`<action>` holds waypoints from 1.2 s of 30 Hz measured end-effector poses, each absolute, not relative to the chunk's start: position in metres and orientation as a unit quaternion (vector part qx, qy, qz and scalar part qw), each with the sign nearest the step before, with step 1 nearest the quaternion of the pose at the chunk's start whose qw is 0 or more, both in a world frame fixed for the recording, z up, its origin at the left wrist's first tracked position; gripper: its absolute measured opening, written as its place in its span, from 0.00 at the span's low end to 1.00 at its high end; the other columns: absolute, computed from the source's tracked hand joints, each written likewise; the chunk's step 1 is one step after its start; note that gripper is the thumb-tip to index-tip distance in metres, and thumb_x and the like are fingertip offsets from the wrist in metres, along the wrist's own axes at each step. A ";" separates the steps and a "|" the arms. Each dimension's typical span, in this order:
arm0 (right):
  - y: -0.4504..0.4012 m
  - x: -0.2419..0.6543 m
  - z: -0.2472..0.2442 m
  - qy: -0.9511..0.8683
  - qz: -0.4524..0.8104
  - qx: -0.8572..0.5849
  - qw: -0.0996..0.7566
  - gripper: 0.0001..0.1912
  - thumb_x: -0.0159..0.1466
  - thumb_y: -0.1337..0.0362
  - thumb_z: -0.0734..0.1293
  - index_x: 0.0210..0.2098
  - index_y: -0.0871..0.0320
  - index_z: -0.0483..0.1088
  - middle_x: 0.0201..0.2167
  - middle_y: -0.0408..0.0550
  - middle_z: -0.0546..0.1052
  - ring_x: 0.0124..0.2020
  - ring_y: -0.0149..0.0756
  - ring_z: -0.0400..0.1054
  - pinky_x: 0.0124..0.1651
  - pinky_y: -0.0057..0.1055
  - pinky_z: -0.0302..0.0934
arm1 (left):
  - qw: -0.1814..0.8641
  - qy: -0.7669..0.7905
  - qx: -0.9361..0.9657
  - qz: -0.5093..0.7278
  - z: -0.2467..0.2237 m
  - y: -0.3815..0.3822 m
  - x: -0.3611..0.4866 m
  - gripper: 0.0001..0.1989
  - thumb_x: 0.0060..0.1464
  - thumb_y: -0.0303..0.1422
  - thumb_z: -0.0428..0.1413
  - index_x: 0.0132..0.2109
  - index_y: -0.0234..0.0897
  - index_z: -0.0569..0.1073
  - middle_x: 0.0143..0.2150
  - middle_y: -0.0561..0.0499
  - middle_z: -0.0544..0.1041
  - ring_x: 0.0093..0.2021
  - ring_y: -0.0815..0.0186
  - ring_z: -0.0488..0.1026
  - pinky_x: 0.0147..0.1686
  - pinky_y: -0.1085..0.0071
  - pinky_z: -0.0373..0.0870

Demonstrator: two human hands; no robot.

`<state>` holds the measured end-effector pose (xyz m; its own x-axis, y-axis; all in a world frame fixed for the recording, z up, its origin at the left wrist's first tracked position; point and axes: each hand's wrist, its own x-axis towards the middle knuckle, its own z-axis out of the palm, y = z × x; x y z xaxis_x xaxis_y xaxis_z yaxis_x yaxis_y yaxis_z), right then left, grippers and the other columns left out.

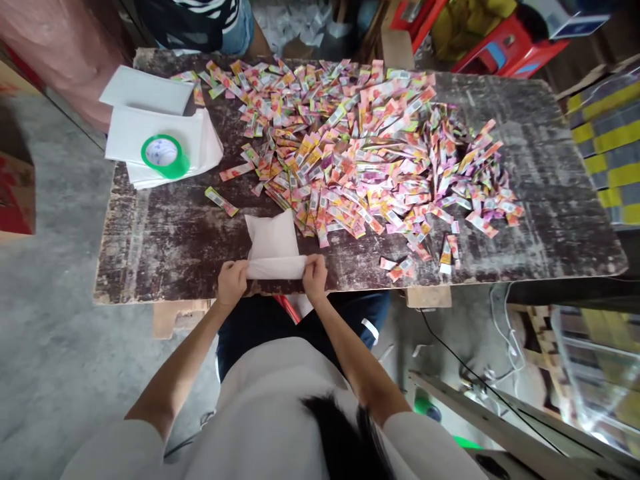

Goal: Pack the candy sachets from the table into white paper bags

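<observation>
A white pouch [273, 237] lies at the table's near edge, its near end folded over into a flat band. My left hand [232, 283] is closed on the left end of that fold. On the right end, my right hand [315, 277] pinches the same fold. Just beyond the pouch spreads a large heap of small printed stick packets [350, 153], mostly pink, orange and green. One loose packet [221, 201] lies apart, to the left of the pouch.
A green tape roll [163, 153] rests on a stack of white pouches [135, 123] at the table's far left. The worn dark table [165, 233] has a person's leg [257, 40] beyond it. A red stool [510, 50] stands behind; yellow-and-grey stacks [607, 147] are at right.
</observation>
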<state>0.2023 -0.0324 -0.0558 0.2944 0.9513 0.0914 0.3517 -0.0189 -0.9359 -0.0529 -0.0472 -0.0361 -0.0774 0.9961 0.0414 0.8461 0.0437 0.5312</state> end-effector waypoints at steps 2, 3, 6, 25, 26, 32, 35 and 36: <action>-0.024 0.208 -0.060 -0.463 0.302 -0.694 0.462 0.04 0.64 0.65 0.56 0.31 0.53 0.58 0.24 0.40 0.64 0.25 0.32 0.61 0.34 0.30 0.59 | 0.168 0.740 0.624 0.187 -0.038 -0.047 -0.057 0.18 0.64 0.35 0.43 0.43 0.34 0.76 0.38 0.40 0.80 0.39 0.55 0.73 0.42 0.63 0.68; -0.022 0.211 -0.059 -0.451 0.308 -0.706 0.451 0.04 0.64 0.64 0.56 0.33 0.54 0.59 0.24 0.40 0.64 0.25 0.32 0.61 0.33 0.30 0.59 | 0.169 0.744 0.622 0.176 -0.038 -0.047 -0.058 0.17 0.64 0.36 0.43 0.43 0.34 0.76 0.37 0.41 0.80 0.38 0.56 0.74 0.41 0.64 0.67; -0.029 0.207 -0.045 -0.451 0.333 -0.681 0.471 0.07 0.68 0.61 0.55 0.42 0.55 0.61 0.29 0.43 0.69 0.27 0.32 0.64 0.35 0.32 0.62 | 0.171 0.719 0.650 0.177 -0.037 -0.049 -0.058 0.16 0.64 0.37 0.46 0.44 0.36 0.76 0.39 0.43 0.80 0.39 0.57 0.74 0.42 0.65 0.66; -0.026 0.158 -0.080 -0.652 0.348 -0.548 0.391 0.36 0.69 0.47 0.52 0.69 0.60 0.47 0.69 0.62 0.52 0.71 0.49 0.43 0.67 0.54 0.47 | 0.427 0.723 0.441 0.316 -0.023 -0.028 -0.062 0.20 0.43 0.47 0.62 0.36 0.34 0.73 0.21 0.54 0.70 0.27 0.62 0.71 0.29 0.70 0.63; -0.023 0.154 -0.079 -0.608 0.384 -0.553 0.420 0.35 0.68 0.45 0.53 0.67 0.60 0.52 0.67 0.63 0.58 0.68 0.49 0.51 0.66 0.52 0.51 | 0.470 0.700 0.425 0.328 -0.021 -0.025 -0.062 0.21 0.41 0.49 0.62 0.32 0.34 0.73 0.21 0.53 0.71 0.26 0.63 0.71 0.29 0.70 0.63; -0.011 0.160 -0.019 -0.346 0.702 -0.470 0.409 0.24 0.52 0.45 0.72 0.35 0.59 0.69 0.30 0.45 0.75 0.29 0.32 0.68 0.32 0.29 0.63 | 0.682 0.510 0.263 0.453 -0.003 -0.035 -0.052 0.27 0.31 0.50 0.68 0.34 0.34 0.78 0.29 0.49 0.77 0.27 0.67 0.71 0.30 0.70 0.66; -0.010 0.189 0.030 -0.316 0.771 -0.434 0.343 0.21 0.45 0.56 0.79 0.29 0.59 0.67 0.24 0.40 0.73 0.22 0.25 0.64 0.26 0.23 0.58 | 0.748 0.456 0.327 0.355 0.001 -0.050 -0.059 0.24 0.36 0.51 0.67 0.31 0.32 0.79 0.24 0.49 0.74 0.25 0.69 0.69 0.30 0.71 0.65; -0.006 0.200 0.047 -0.327 0.782 -0.430 0.311 0.21 0.44 0.58 0.79 0.29 0.59 0.68 0.24 0.40 0.74 0.21 0.26 0.65 0.26 0.23 0.58 | 0.754 0.449 0.372 0.302 0.001 -0.053 -0.064 0.24 0.40 0.52 0.65 0.30 0.31 0.79 0.22 0.50 0.72 0.23 0.70 0.67 0.29 0.72 0.63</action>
